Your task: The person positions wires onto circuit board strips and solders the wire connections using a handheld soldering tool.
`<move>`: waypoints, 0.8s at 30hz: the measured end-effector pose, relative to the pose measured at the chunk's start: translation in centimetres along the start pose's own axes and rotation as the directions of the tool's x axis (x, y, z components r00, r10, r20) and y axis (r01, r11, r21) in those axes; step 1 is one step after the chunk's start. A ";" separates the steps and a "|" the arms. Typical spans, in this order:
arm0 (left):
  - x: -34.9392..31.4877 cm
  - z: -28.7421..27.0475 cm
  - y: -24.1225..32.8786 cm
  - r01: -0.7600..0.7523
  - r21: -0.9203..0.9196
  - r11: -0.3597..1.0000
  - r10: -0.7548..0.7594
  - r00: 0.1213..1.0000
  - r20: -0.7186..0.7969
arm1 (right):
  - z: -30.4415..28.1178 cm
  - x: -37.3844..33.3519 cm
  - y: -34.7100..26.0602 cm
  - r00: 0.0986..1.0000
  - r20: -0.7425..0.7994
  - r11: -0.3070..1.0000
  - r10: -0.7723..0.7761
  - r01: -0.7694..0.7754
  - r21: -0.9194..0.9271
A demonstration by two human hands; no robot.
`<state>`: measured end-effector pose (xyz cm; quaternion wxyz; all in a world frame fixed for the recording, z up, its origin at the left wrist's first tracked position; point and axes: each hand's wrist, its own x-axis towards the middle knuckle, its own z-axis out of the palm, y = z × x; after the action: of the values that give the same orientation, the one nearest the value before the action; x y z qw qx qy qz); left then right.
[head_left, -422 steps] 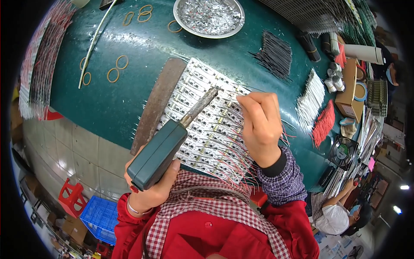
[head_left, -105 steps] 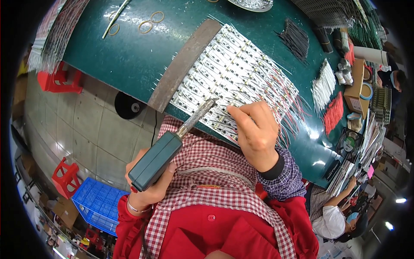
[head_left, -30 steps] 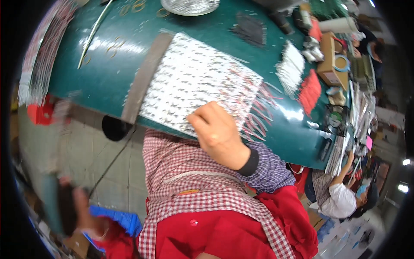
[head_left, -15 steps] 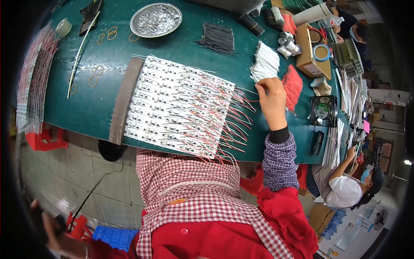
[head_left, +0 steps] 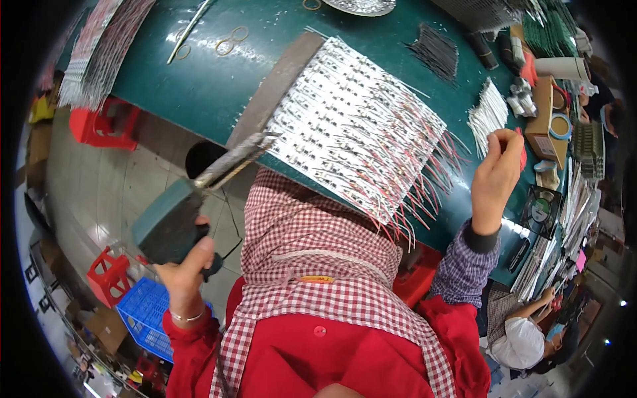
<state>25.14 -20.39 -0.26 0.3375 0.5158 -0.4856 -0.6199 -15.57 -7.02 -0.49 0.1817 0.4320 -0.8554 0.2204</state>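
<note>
My left hand (head_left: 186,268) is wrapped round the handle of a green soldering gun (head_left: 166,215). Its metal tip reaches up to the left edge of a panel of white circuit boards (head_left: 332,119) lying tilted on the table; I cannot tell whether they touch. Red and white wires (head_left: 424,179) fan out from the panel's right side. My right hand (head_left: 496,172) is right of those wires, fingers curled together over a bundle of red wires (head_left: 522,151), mostly hidden. What the fingertips hold cannot be made out. Beside them lies a bundle of white wires (head_left: 488,118).
A dark bar (head_left: 279,86) lies along the panel's left edge. Black wires (head_left: 434,53), a metal dish (head_left: 365,5) and rubber bands (head_left: 229,43) lie farther back. A cardboard box with tape rolls (head_left: 547,126) stands right. Red stools (head_left: 103,126) and a blue crate (head_left: 149,318) stand left.
My left hand has risen from the lower left with the soldering gun, toward the panel. My right hand has moved off the panel's wire ends to the red wires. The whole view has turned.
</note>
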 end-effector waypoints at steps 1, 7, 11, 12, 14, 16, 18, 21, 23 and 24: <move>-0.3 0.3 -0.6 0.010 -0.017 1.000 -0.009 1.000 0.026 | -0.7 0.0 -3.0 0.996 0.080 0.986 -0.038 0.024 0.163; -2.2 1.0 -3.1 -0.043 0.117 0.992 0.031 0.995 0.099 | 2.2 -4.0 -12.0 0.857 0.294 0.696 -0.423 0.100 0.711; -3.0 0.7 -3.6 -0.022 0.144 0.989 0.003 0.991 0.132 | 3.9 -5.8 -12.9 0.838 0.356 0.741 -0.413 0.082 0.667; -3.1 0.6 -3.6 -0.020 0.162 0.987 -0.004 0.988 0.153 | 4.1 -5.9 -13.1 0.844 0.364 0.755 -0.395 0.072 0.652; -3.2 0.4 -4.0 -0.017 0.174 0.985 -0.014 0.985 0.172 | 4.2 -6.0 -13.3 0.855 0.361 0.757 -0.372 0.055 0.651; -3.0 0.3 -4.4 -0.120 0.237 0.964 0.058 0.966 0.252 | 4.4 -6.0 -13.4 0.867 0.358 0.760 -0.347 0.037 0.648; -3.2 1.3 -3.6 -0.067 0.242 0.968 0.020 0.981 0.192 | 4.5 -6.1 -13.5 0.868 0.351 0.775 -0.351 0.059 0.629; -2.9 1.2 -4.2 -0.218 0.351 0.911 0.150 0.966 0.210 | 4.5 -6.0 -13.6 0.870 0.354 0.781 -0.344 0.055 0.622; -2.7 1.1 -4.6 -0.411 0.432 0.803 0.299 0.904 0.306 | 4.5 -5.9 -13.7 0.869 0.359 0.783 -0.342 0.052 0.620; -2.7 1.2 -4.5 -0.379 0.421 0.824 0.275 0.918 0.288 | 4.5 -5.8 -13.8 0.868 0.362 0.784 -0.339 0.048 0.619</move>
<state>25.02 -16.30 -3.71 0.2502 0.4206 -0.7356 -0.4685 -1.56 -12.90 -4.17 -0.1446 0.5939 -0.7111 0.3475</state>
